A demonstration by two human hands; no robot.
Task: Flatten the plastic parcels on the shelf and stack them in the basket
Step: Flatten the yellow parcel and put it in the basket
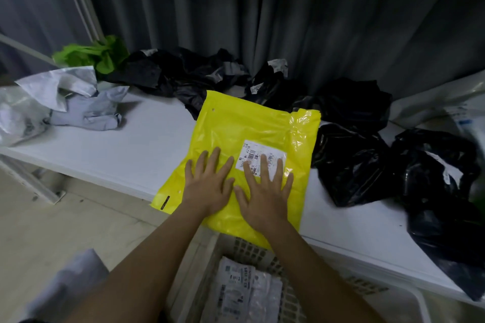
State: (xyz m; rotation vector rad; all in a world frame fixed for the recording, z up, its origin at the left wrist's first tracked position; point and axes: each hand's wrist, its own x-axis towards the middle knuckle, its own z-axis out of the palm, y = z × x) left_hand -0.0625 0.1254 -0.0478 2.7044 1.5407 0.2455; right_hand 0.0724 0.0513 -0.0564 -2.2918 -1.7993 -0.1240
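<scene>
A yellow plastic parcel with a white label lies flat on the white shelf, its near edge hanging over the shelf's front. My left hand and my right hand press on its near half side by side, fingers straight and spread. Below the shelf's front edge stands a pale basket with a flat grey labelled parcel inside.
Crumpled black parcels crowd the shelf's right side and back. Grey-white crumpled parcels and a green one lie at the left. Dark curtains hang behind. Pale floor shows at the lower left.
</scene>
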